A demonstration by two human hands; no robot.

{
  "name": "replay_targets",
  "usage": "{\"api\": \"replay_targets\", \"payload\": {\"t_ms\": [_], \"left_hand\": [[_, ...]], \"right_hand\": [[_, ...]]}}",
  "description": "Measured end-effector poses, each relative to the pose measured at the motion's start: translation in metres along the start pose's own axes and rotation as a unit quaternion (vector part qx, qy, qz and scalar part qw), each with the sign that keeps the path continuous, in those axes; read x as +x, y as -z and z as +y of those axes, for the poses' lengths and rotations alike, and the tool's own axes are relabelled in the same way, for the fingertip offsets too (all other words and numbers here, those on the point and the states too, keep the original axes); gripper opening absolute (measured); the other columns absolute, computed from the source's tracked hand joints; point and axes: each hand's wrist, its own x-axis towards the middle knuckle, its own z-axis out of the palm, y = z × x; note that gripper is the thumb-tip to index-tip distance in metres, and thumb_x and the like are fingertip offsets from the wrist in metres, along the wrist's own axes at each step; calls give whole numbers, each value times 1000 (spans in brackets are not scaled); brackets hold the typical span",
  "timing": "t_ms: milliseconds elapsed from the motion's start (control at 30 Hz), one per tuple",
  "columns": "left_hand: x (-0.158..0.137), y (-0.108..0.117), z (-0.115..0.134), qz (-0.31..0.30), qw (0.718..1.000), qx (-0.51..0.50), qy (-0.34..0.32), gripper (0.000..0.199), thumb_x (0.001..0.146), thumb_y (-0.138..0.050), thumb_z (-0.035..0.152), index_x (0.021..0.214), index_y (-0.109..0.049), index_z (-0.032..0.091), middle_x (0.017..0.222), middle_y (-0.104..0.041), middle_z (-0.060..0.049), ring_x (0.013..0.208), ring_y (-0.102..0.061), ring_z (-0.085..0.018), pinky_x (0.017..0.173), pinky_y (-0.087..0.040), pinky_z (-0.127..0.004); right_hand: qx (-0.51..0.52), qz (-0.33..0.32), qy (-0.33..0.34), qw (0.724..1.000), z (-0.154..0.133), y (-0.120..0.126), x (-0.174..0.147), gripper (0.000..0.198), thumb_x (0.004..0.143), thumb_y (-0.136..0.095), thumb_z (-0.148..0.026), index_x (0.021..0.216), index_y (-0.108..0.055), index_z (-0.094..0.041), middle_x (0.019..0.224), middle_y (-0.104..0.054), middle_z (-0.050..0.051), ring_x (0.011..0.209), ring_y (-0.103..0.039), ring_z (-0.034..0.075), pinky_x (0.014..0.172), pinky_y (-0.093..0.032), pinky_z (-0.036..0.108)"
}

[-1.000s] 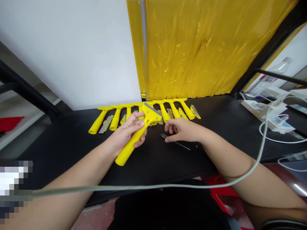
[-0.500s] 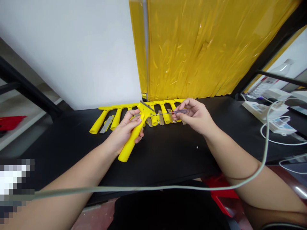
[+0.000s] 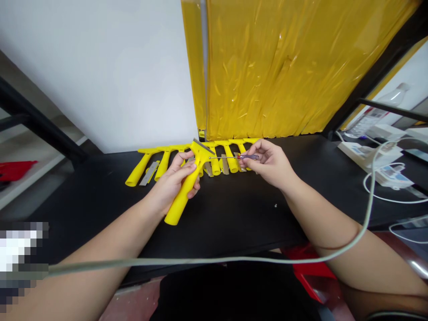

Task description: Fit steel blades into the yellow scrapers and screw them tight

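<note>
My left hand (image 3: 177, 178) is closed around a yellow scraper (image 3: 183, 196), tilted with its head up and its hollow handle end toward me. A dark blade edge shows along the head. Between the fingers of my right hand (image 3: 272, 162) is a screwdriver (image 3: 249, 156) with a dark translucent handle. Its thin shaft points left, and the tip meets the side of the scraper's head at a small screw. Behind my hands, several yellow scraper handles (image 3: 138, 169) lie in a row, with grey metal blade pieces (image 3: 150, 173) among them.
A tiny screw (image 3: 276, 205) lies on the black table (image 3: 234, 223). A pale cable (image 3: 214, 261) crosses in front of me. At right are white boxes (image 3: 391, 174) and a plastic bottle (image 3: 377, 111). Yellow plastic sheeting (image 3: 267, 67) and a white panel (image 3: 110, 67) stand behind.
My right hand and the screwdriver have shifted slightly left, and the fingers have turned a little on its handle. The scraper stays in my left hand almost unmoved.
</note>
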Motion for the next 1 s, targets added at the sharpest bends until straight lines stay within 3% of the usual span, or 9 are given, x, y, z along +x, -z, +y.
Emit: {"api": "replay_targets", "payload": {"t_ms": [200,300,400,533,667,800,933,1000], "left_hand": [[-2,-2,-1,-10,999,14,-27,43,89,-74,35,119,-45,29,70,-64,6,42,-58,-13,35,-44,-18],[-3,-3,-1,-8,999,26,-46,41,89,-75,35,117,-45,28,77,-65,6,42,-57,-11,35,-45,-19],[-3,-3,-1,-4,998,34,-55,40,89,-75,34,116,-46,28,80,-64,5,45,-59,-11,35,-45,-19],[-2,-3,-1,4,998,38,-59,40,88,-75,34,116,-47,28,84,-63,5,47,-61,-11,34,-45,-19],[-2,-4,-2,-3,997,46,-62,39,89,-74,35,116,-47,27,86,-62,4,48,-62,-11,34,-46,-19],[-3,-5,-1,-2,996,59,-66,37,90,-74,34,114,-47,27,88,-59,5,50,-63,-11,33,-46,-19],[-4,-5,1,11,995,66,-69,36,90,-74,33,113,-47,27,96,-57,4,53,-64,-11,33,-46,-19],[-5,-6,2,12,995,68,-69,35,90,-73,33,113,-47,27,97,-56,4,53,-64,-10,33,-46,-19]], "right_hand": [[-16,-12,-49,999,-1,-3,-1,45,80,-86,-54,91,-56,-22,74,-72,1,61,-73,17,60,-62,32],[-50,-37,-81,995,3,-5,-2,42,94,-69,-61,94,-56,-22,60,-57,-6,44,-53,11,42,-45,25],[-83,-68,-52,993,5,-6,-3,33,99,-64,-54,95,-54,-23,63,-44,-9,47,-38,8,44,-33,24],[-142,-88,-20,986,7,-4,-4,30,93,-72,-45,100,-52,-24,73,-48,-6,59,-43,11,55,-37,26],[-210,-57,-49,975,12,-1,-1,35,98,-62,-57,92,-57,-23,70,-51,-3,60,-47,14,55,-37,29],[-235,-79,-60,967,11,-3,-1,52,103,-46,-65,79,-59,-21,64,-48,-1,59,-46,16,55,-35,30],[-182,-111,-25,977,6,-6,-4,33,97,-64,-55,100,-52,-25,70,-45,-6,59,-41,14,58,-36,28],[-194,-101,-17,976,6,-5,-3,32,96,-66,-53,98,-51,-25,72,-48,-5,62,-43,14,60,-37,28]]}}
